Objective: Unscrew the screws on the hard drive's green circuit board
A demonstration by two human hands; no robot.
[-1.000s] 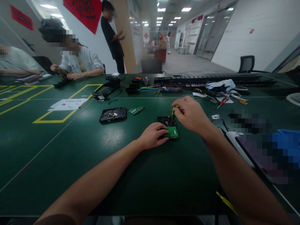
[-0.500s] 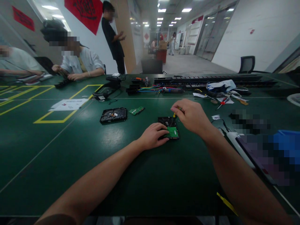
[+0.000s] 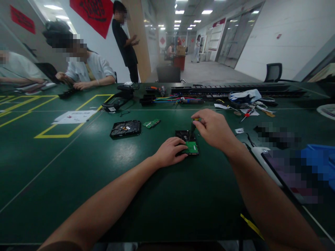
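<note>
A hard drive (image 3: pixel 181 134) lies on the green table in front of me, a green circuit board (image 3: pixel 192 147) on its near half. My left hand (image 3: pixel 170 152) grips the drive from the left, fingers over the board and thumb at the near edge. Above the drive's right side, my right hand (image 3: pixel 213 129) is closed round the handle of a small screwdriver (image 3: pixel 193 127) with some yellow at its top. The screwdriver points down at the drive; whether its tip sits in a screw is too small to tell.
Left of my hands lie another hard drive (image 3: pixel 125 129) and a loose circuit board (image 3: pixel 151 123). A power drill (image 3: pixel 156 90), coloured wires and long black rails line the back. A red-handled screwdriver (image 3: pixel 248 113) lies right. A co-worker (image 3: pixel 90 69) sits at the far left.
The screwdriver now stands more upright, and the fingers of my right hand have shifted round its top. My left hand stays on the hard drive. The whole view has shifted slightly.
</note>
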